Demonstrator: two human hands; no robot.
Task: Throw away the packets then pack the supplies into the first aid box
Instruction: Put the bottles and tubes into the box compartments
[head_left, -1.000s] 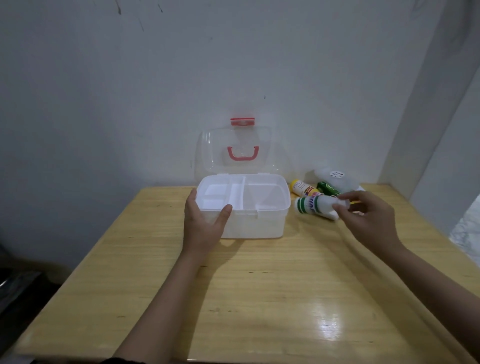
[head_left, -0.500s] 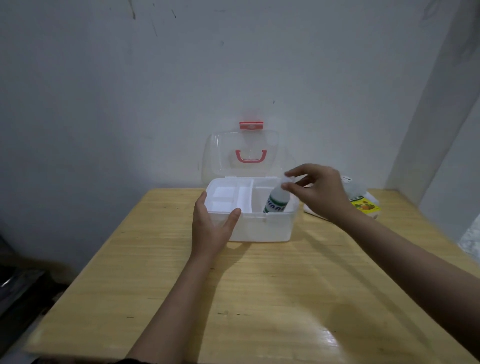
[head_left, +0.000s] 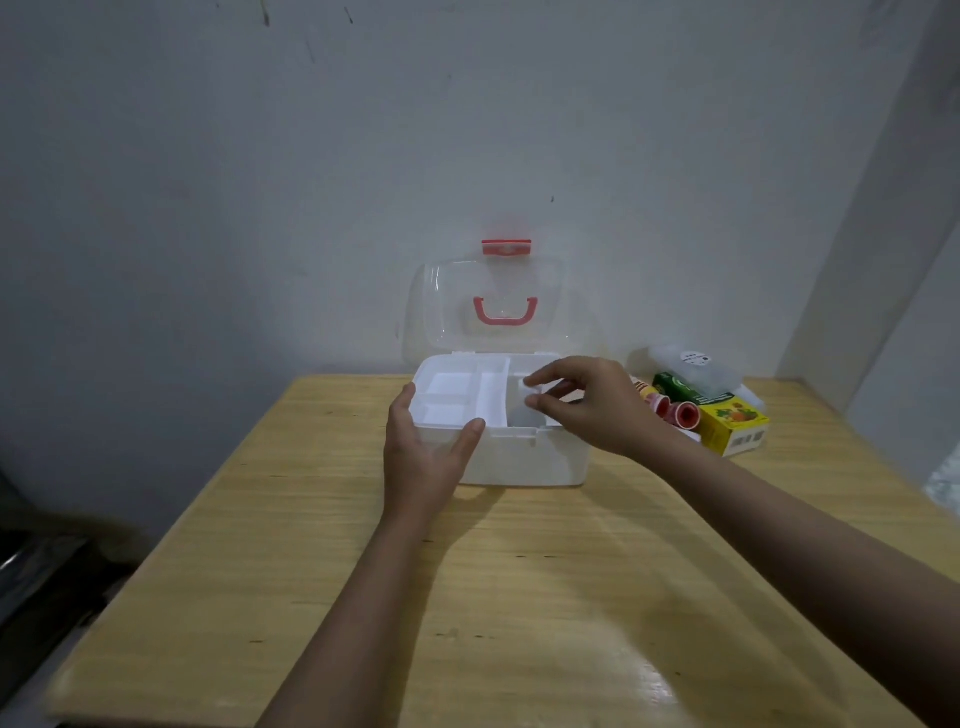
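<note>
White first aid box (head_left: 524, 462) under two hands: left hand (head_left: 423, 457) clasping its front, right hand (head_left: 587, 402) pinching one white cap (head_left: 535, 392).

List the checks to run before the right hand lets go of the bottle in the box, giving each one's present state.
1. Lid open and upright: ok.
2. Left hand holds the box at its front left corner: ok.
3. Right hand over the right compartment: ok.
4. Bottle seated on the floor: cannot tell.
5. Remaining supplies packed: not ok, they lie on the table.
</note>
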